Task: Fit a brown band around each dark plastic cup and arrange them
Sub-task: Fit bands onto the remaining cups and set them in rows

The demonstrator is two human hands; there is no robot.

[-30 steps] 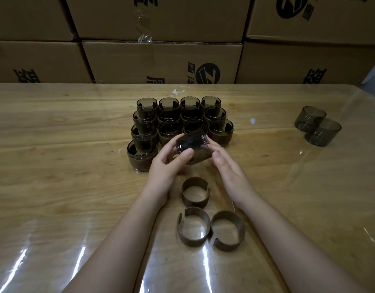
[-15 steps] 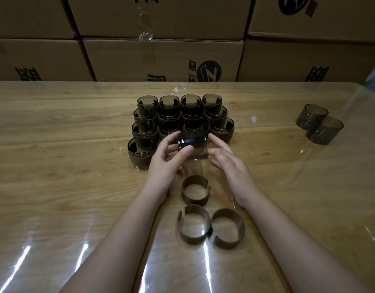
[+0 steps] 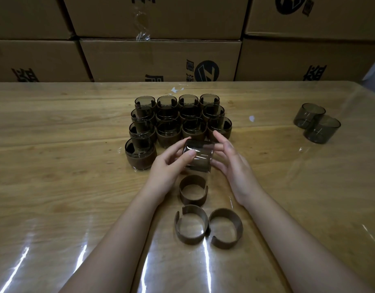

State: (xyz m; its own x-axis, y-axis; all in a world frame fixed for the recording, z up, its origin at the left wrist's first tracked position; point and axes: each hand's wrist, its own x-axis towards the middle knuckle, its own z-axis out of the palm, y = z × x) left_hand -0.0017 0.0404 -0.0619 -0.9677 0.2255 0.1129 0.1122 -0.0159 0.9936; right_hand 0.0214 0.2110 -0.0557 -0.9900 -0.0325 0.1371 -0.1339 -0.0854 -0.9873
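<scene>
Closest in, between the forearms, the near bands (image 3: 190, 226) lie side by side on the table (image 3: 55, 157), two split rings touching each other. Just beyond them stands the third band (image 3: 193, 190). Directly past that is the dark cup (image 3: 198, 156), still unbanded and tilted, though which end is uppermost is hard to tell. The left hand (image 3: 167, 168) holds it, with the thumb laid across the near wall and the fingers curled round the far side. The right hand (image 3: 232, 161) is spread, its fingers straight beside the cup's right wall; whether they touch it cannot be told.

Over the last second the cup has come down and back from the front of the finished block to just short of the third band. The right hand has loosened from a two-handed hold. This reads as the cup being lined up for banding, with the right hand probably freeing itself to take the band.

Farther off, the banded cups (image 3: 182, 123) stand in a tight block. One front cup (image 3: 141, 153) starts a new row at the left, so the place beside it is likely next. Well to the right, two spare cups (image 3: 322, 130) wait bare. Cardboard boxes (image 3: 161, 60) wall the back.
</scene>
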